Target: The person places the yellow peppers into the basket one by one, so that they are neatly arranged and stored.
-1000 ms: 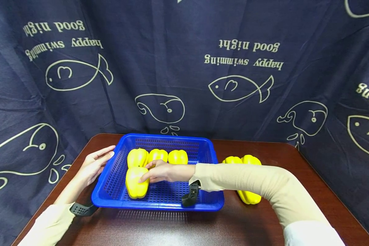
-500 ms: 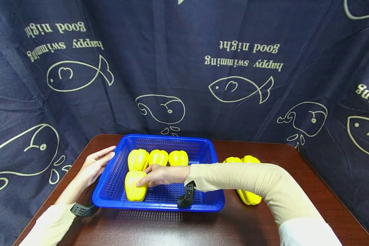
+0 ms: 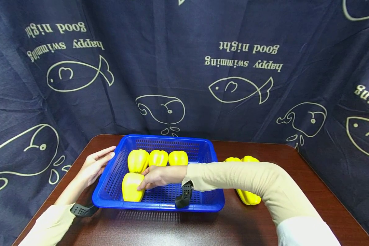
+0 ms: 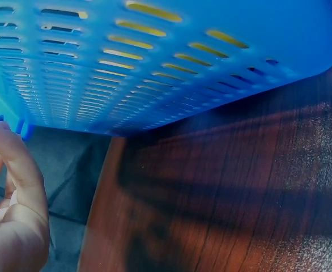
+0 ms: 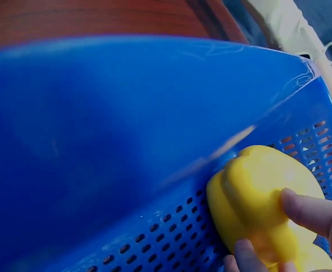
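My right hand (image 3: pixel 157 176) reaches into the blue basket (image 3: pixel 158 206) and holds a yellow bell pepper (image 3: pixel 131 188) near its front left corner. In the right wrist view, thumb and fingertips lie on either side of this bell pepper (image 5: pixel 262 192), which is down by the basket's perforated wall. Three more yellow bell peppers (image 3: pixel 158 158) sit in a row along the basket's back side. My left hand (image 3: pixel 93 165) is at the basket's left rim, fingers extended with the tips at the edge. The left wrist view shows that hand (image 4: pixel 18 198) beside the slotted wall (image 4: pixel 98 73).
Several yellow bell peppers (image 3: pixel 248 197) lie on the brown table (image 3: pixel 283 191) right of the basket, partly hidden by the right sleeve (image 3: pixel 233 175). A dark blue curtain (image 3: pixel 190 68) with fish and whale drawings hangs behind the table.
My right hand has moved slightly left and toward the front of the basket, bringing the bell pepper with it, away from the back row. The left hand has stayed at the rim.
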The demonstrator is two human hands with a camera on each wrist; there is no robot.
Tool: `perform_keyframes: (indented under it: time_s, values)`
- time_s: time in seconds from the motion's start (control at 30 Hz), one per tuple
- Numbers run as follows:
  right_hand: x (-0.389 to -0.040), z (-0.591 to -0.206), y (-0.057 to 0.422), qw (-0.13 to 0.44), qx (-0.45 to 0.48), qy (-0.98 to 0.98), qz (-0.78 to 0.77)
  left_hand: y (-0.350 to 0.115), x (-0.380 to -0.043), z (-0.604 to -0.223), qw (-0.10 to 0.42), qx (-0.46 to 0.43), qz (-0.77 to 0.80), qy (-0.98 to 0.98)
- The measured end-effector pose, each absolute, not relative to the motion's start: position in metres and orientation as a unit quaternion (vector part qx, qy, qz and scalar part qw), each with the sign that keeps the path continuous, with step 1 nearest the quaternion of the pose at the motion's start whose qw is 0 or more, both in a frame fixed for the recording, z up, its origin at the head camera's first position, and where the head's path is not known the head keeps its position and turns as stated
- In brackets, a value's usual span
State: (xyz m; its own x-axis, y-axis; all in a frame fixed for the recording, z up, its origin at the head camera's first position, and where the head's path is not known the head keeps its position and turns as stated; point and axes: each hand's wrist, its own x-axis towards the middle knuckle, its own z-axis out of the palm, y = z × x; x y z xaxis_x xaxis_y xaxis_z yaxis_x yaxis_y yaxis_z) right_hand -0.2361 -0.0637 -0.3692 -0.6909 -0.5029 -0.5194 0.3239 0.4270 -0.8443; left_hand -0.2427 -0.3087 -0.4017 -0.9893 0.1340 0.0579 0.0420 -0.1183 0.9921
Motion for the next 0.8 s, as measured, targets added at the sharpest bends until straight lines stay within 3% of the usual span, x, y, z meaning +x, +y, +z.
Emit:
perform_keyframes:
  time_s: [0.2,0.5,0.8]
  values:
    - [-0.236,-0.367,-0.064,0.389,-0.069,0.758,-0.519,-0.309,-0.243,-0.4,0.029,0.061,0.744,0.665]
    - [-0.238,-0.359,-0.062,0.439,-0.093,0.735,-0.509,-0.309,-0.242,-0.399,0.033,0.047,0.734,0.676]
    - [-0.241,-0.347,-0.054,0.428,-0.094,0.75,-0.495,-0.31,-0.242,-0.4,0.033,0.05,0.732,0.679]
